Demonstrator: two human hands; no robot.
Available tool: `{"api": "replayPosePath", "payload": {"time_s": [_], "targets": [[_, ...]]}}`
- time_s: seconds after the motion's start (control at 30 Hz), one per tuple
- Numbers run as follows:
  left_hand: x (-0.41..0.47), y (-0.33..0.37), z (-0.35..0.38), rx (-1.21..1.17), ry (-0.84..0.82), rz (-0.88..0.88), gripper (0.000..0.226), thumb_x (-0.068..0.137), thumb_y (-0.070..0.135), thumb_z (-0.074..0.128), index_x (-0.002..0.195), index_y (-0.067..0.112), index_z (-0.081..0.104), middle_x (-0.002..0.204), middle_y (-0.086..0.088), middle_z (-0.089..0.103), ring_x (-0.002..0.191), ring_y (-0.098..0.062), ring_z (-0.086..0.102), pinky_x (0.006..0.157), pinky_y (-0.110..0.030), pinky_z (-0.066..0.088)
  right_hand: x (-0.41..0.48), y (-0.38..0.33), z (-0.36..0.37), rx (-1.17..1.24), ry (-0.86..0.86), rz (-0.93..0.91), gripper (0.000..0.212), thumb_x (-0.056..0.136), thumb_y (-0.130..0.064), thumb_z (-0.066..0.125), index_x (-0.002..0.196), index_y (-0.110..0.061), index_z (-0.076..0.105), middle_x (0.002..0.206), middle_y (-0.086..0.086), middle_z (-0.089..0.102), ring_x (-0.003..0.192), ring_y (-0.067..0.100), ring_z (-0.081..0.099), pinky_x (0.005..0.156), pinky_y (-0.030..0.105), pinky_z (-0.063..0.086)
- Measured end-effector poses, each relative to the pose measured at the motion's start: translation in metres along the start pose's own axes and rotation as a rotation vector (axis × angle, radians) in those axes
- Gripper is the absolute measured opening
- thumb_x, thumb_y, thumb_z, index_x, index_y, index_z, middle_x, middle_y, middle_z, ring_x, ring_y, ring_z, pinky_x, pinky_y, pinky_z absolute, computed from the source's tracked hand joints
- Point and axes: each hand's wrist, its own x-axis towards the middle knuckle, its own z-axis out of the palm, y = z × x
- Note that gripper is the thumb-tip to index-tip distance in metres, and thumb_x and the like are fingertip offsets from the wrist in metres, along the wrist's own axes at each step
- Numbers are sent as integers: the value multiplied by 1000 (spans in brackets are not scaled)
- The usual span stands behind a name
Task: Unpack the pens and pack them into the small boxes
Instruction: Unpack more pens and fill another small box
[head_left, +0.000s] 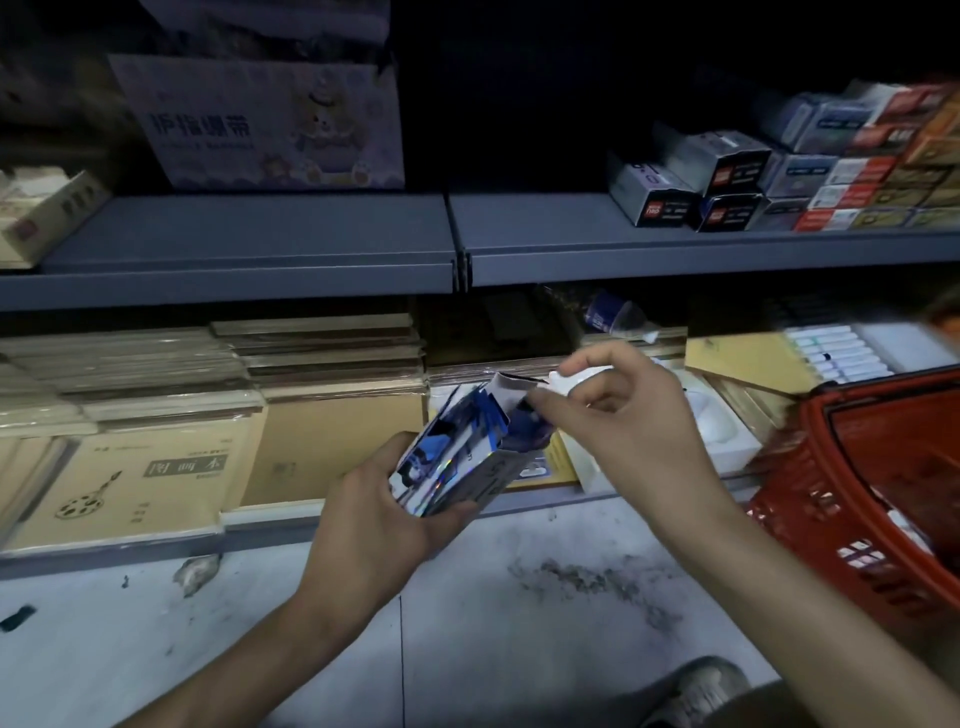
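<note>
At about 11 o'clock, on the upper shelf (249, 244), a pale purple carton (260, 119) is showing the big dark characters 护指绷带 beside a drawn bear; the small line under them is too blurred to read. At about 8 o'clock, a tan book (156, 478) is carrying 图画本 in a dark frame. At 2 o'clock, small dark boxes (654, 200) are wearing red logos with unreadable letters. At 6 o'clock, blur is hiding the print on the blue box (457, 467).

I'm looking into a stationery shop: shelves (249, 234) are holding stacked notebooks (130, 467) and packets (727, 182) beside a red basket (810, 504).
</note>
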Motion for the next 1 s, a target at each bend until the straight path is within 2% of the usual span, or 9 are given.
{"api": "replayPosePath", "payload": {"time_s": [0.1, 0.17, 0.23, 0.4, 0.53, 0.63, 0.77, 0.9, 1.0], "targets": [[1, -1, -2, -30, -2, -32, 40, 67, 24, 95, 92, 31, 65, 82, 29, 71, 72, -1, 70, 51, -12, 50, 1, -3, -11, 61, 5, -27, 21, 81, -24, 87, 93, -23, 69, 65, -3, 67, 62, 10, 62, 69, 23, 46], [2, -3, -3, -56, 4, -51, 40, 65, 24, 96, 90, 31, 65, 82, 25, 72, 71, -4, 71, 50, -17, 54, 0, -3, -10, 51, -37, -39, 19, 81, -21, 87, 90, -22, 71, 63, -4, 66, 63, 14, 62, 70, 28, 50], [2, -5, -3, -51, 3, -53, 41, 63, 25, 97, 89, 31, 66, 82, 23, 74, 71, -4, 71, 58, -27, 60, -3, 0, -3, 0, -50, -72, 19, 80, -21, 88, 86, -25, 70, 64, -5, 65, 62, 15, 60, 66, 32, 52], [7, -2, -5, -76, -103, -123, 39, 63, 20, 97, 92, 26, 71, 85, 18, 77, 75, -5, 73, 71, -38, 64, -18, 1, 4, -206, -29, -349, 20, 87, -15, 81, 94, -30, 71, 78, -10, 63, 73, 12, 60, 60, 13, 42], [9, 5, -9, -145, -258, -182, 35, 68, 9, 94, 96, 21, 76, 87, 6, 80, 78, -13, 77, 73, -34, 63, -21, -4, 6, -277, -136, -567, 31, 90, -6, 75, 113, -26, 76, 98, -16, 62, 83, 8, 61, 67, 9, 40], [8, 8, -12, -137, -295, -180, 35, 67, 12, 95, 94, 23, 76, 85, 8, 79, 77, -10, 76, 67, -25, 58, -20, -5, 6, -331, -183, -609, 27, 89, -17, 78, 113, -29, 75, 104, -17, 60, 85, 3, 58, 69, 10, 40], [9, 10, -20, -5, -347, -172, 39, 64, 24, 97, 94, 28, 73, 86, 16, 78, 76, -3, 74, 72, -27, 61, -20, -13, 9, -245, -152, -501, 16, 90, -33, 74, 105, -34, 68, 99, -17, 60, 89, 10, 61, 64, 13, 44], [8, 14, -32, 9, -426, -173, 45, 63, 23, 98, 100, 25, 72, 90, 14, 78, 81, -4, 75, 75, -27, 62, -7, -12, 9, -221, -183, -344, 26, 91, -32, 74, 116, -40, 72, 103, -16, 63, 85, 10, 61, 68, 14, 41], [6, 18, -40, 40, -484, -152, 47, 65, 21, 97, 103, 26, 70, 94, 15, 78, 84, -4, 75, 75, -25, 61, -1, -13, 14, -136, -234, -318, 13, 88, -24, 80, 93, -37, 80, 98, -15, 68, 75, 12, 59, 68, 14, 39]]}}
